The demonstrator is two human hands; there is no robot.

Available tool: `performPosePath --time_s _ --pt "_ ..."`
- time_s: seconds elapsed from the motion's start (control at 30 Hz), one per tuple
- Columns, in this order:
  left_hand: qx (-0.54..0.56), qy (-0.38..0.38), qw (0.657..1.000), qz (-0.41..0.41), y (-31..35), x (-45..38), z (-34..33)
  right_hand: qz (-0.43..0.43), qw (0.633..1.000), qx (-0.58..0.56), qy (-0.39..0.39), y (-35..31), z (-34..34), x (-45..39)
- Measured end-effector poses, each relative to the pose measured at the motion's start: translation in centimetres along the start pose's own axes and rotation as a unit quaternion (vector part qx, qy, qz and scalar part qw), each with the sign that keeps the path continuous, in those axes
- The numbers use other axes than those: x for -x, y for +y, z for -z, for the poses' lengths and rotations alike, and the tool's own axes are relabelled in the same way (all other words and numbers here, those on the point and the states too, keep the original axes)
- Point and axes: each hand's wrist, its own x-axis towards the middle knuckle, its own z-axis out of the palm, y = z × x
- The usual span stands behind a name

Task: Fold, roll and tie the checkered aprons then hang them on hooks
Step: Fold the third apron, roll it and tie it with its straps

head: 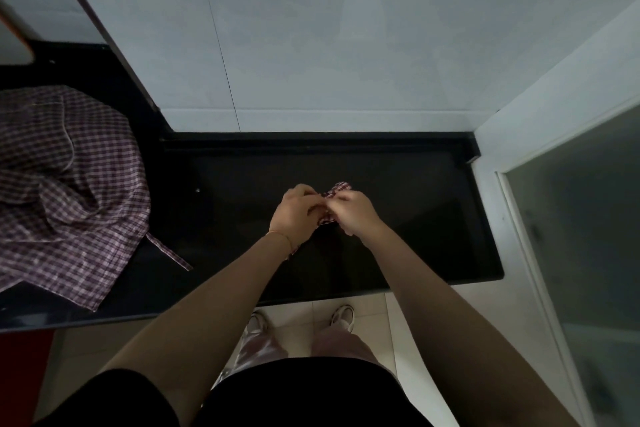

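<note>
My left hand [298, 210] and right hand [353, 211] meet over the middle of the dark bench [433, 218], both with fingers curled tight around a small rolled apron [337, 191]. Most of it is buried in my grip; only a checkered tuft pokes out at one o'clock from my knuckles, and another scrap shows between my palms. At nine o'clock a loose apron [65, 191] lies crumpled, cut off by the frame edge, one strap [169, 253] trailing toward me.
</note>
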Motion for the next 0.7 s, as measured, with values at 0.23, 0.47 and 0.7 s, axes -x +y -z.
performPosePath --time_s 0.23,0.47,0.7 --pt "0.047 -0.042 0.997 0.046 0.6 0.2 -0.6 -0.053 0.994 -0.099 0.012 -0.8 -0.3 0.6" --pt "-0.002 -0.066 0.996 0.061 0.9 0.3 0.1 -0.050 0.992 -0.115 0.019 -1.1 -0.2 1.8" --pt "-0.042 -0.061 0.997 0.031 2.4 -1.1 3.1 0.087 0.995 -0.040 0.035 -2.8 1.0 3.8"
